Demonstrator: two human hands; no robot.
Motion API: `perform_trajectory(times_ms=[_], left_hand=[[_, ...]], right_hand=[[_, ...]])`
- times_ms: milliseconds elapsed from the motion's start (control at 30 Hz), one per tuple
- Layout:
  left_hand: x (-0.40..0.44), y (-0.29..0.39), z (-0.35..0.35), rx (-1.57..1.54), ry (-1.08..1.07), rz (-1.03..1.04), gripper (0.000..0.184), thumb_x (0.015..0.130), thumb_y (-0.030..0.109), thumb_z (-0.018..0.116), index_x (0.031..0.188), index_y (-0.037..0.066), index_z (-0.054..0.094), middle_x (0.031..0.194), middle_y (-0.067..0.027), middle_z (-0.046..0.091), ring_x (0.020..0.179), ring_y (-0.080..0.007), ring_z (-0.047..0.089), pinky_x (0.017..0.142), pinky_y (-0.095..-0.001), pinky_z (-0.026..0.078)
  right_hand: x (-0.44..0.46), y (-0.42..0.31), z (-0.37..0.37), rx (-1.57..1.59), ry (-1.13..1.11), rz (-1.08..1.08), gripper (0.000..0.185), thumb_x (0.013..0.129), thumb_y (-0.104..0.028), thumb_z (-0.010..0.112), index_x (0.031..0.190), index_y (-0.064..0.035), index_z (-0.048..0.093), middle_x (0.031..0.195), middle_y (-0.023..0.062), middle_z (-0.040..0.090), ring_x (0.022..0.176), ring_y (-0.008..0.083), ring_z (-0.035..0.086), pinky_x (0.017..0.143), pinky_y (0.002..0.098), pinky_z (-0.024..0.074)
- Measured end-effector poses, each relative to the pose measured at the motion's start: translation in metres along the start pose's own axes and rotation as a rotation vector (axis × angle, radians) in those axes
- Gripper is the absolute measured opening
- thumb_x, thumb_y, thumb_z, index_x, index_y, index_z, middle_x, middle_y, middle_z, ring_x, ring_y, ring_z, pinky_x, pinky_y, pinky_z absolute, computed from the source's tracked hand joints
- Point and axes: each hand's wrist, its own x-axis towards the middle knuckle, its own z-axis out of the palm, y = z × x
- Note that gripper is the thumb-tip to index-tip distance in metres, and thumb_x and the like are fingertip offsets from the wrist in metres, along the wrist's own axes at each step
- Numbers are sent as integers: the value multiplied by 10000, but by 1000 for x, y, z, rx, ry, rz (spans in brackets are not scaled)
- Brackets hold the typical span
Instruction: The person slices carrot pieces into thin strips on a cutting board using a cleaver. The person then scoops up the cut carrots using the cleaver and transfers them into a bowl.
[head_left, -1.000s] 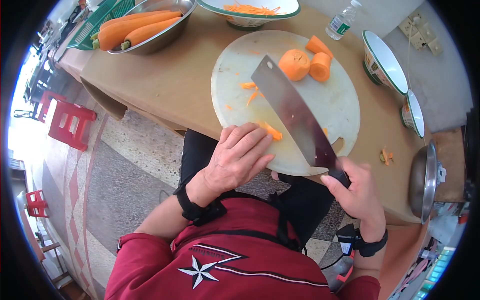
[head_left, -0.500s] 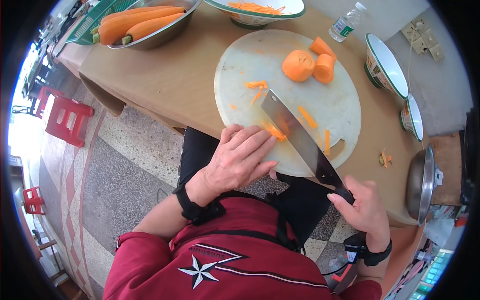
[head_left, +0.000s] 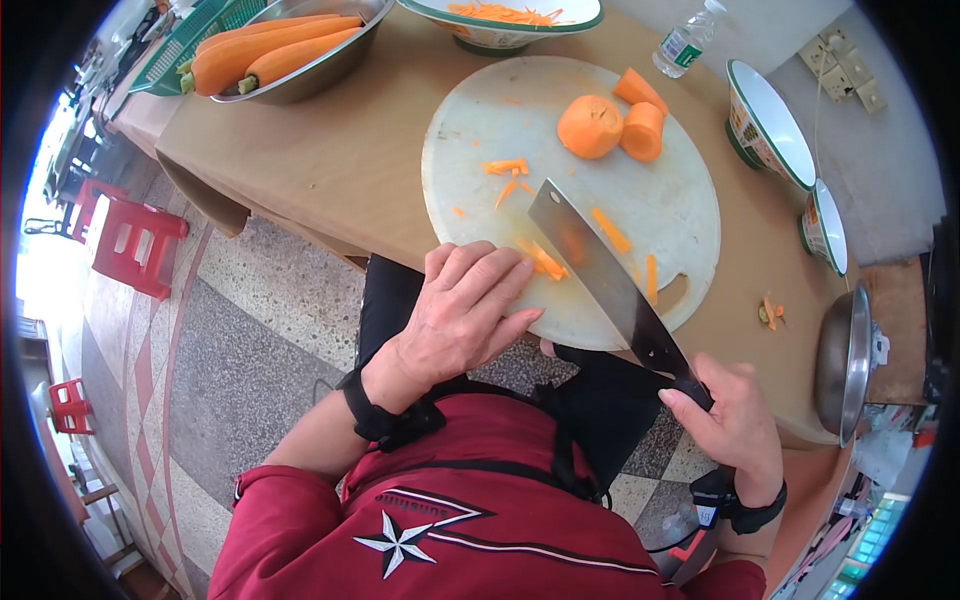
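The left hand (head_left: pixel 450 315) is laid over the board's (head_left: pixel 465 150) near edge, fingers together and thumb apart, by the strips (head_left: pixel 547 262), though whether any are pinned can't be told; in the right hand (head_left: pixel 735 418) the knife (head_left: pixel 615 285) is gripped by its handle, blade slanted over the board. The chunks (head_left: pixel 590 127) are grouped at the far side. Fingertips could be nicked if the blade is swung toward them, and strips could be scattered if poorly held.

A food-preparation space, kitchen-like in use, is suggested by the cutting board (head_left: pixel 480 110) and bowls (head_left: pixel 775 115) on a covered table (head_left: pixel 300 170). Whether a home or an eatery is shown (red stools (head_left: pixel 135 240) are included) cannot be told.
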Motion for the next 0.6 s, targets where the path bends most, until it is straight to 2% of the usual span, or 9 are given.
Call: perform_trajectory(times_ms=[167,367,433,467,533,600], left_hand=[[4,-2,3,-58,-13,13,437,774,199,762,1140,-14,656,1125,-108,620,1002,-280,588,862,-403,453],[11,-6,1,-97,-23,62,395,735,65,740,1115,-8,659,1104,-106,626,980,-278,597,837,-384,508],[22,-6,-10,-126,-160,55,362,705,1,691,1065,-6,648,1041,-94,614,955,-277,591,816,-367,521],[28,-6,-15,-126,-160,55,362,705,1,691,1065,-6,648,1041,-94,614,955,-277,591,816,-367,521],[38,-4,-22,-74,-331,40,332,691,-15,645,1022,-4,624,981,-91,584,924,-278,577,797,-361,516],[43,-2,-23,-39,-363,65,313,700,-15,630,1012,-3,616,976,-92,577,919,-276,572,793,-364,513]], right_hand=[[-2,-1,0,17,-38,55,260,841,-158,727,826,30,547,630,181,488,573,349,506,541,388,408],[-1,1,1,23,-31,32,267,846,-168,727,838,35,554,630,189,489,566,347,502,531,383,406],[-1,2,2,33,-7,4,269,848,-171,726,841,36,555,625,188,488,558,346,501,521,382,401],[-1,3,2,33,-4,-3,269,849,-173,726,845,37,557,619,189,485,551,346,500,517,381,399],[-1,2,2,34,0,-12,270,851,-174,725,848,39,559,613,191,482,545,345,499,512,380,397],[-1,2,2,45,-5,6,277,853,-173,724,827,36,543,595,184,454,522,336,469,504,375,383]])
